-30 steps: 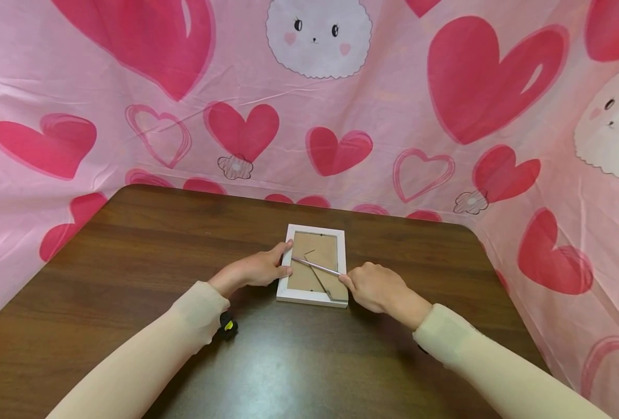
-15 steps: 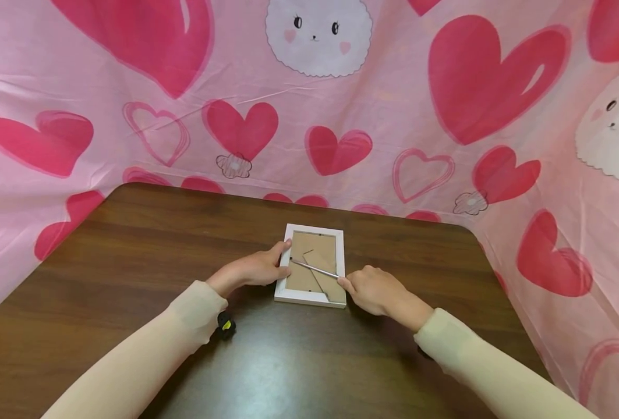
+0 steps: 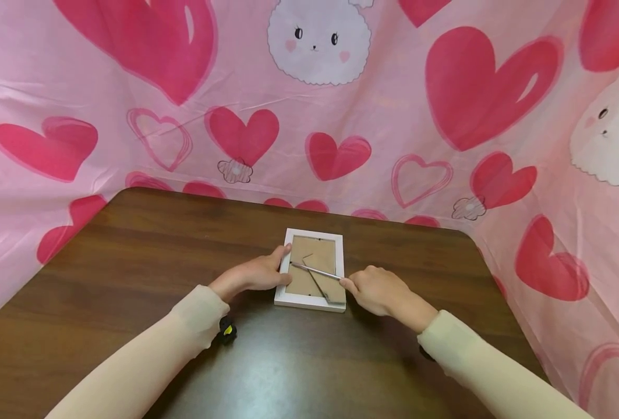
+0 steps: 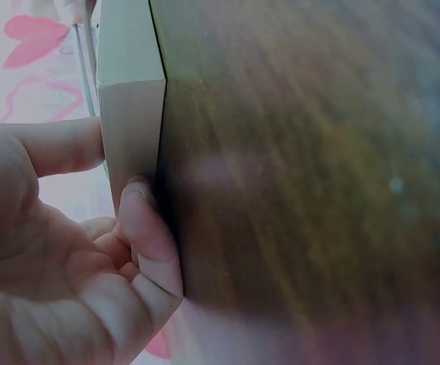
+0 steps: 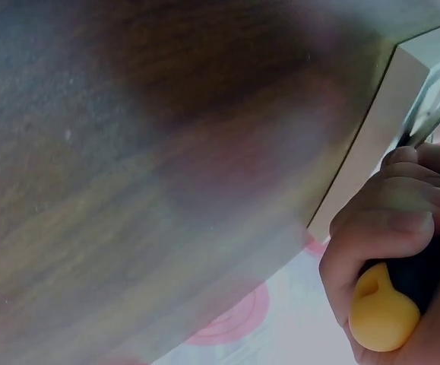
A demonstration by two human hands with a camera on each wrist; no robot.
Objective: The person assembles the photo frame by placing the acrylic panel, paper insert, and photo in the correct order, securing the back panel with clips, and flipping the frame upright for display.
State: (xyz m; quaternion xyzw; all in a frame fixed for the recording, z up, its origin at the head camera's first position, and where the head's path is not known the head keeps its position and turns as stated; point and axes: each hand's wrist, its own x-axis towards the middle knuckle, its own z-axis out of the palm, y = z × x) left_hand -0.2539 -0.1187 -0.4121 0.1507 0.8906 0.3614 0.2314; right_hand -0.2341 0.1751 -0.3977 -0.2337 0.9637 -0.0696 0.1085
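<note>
A white picture frame (image 3: 297, 300) lies on the table with its brown backing board (image 3: 321, 249) facing up. A stand flap (image 3: 336, 294) lies across the lower right of the backing. My left hand (image 3: 257, 272) grips the frame's left side, thumb on the border; in the left wrist view, fingers press its side wall (image 4: 132, 114). With my right hand (image 3: 378, 290) I hold a screwdriver (image 3: 317, 271), its shaft crossing the backing and its tip at the inner left edge by a small dark tab. In the right wrist view, curled fingers wrap its black handle with a yellow end (image 5: 384, 315).
The dark wooden table (image 3: 183, 238) spreads out around the frame. A pink cloth with hearts (image 3: 338, 154) hangs behind it and along both sides. A black strap piece with a yellow mark (image 3: 227, 330) sits under the left wrist.
The head view has tilted slightly, so everything sits a little lower in it. Both hands keep their holds, and the screwdriver tip stays near the left inner edge, its shaft slightly flatter.
</note>
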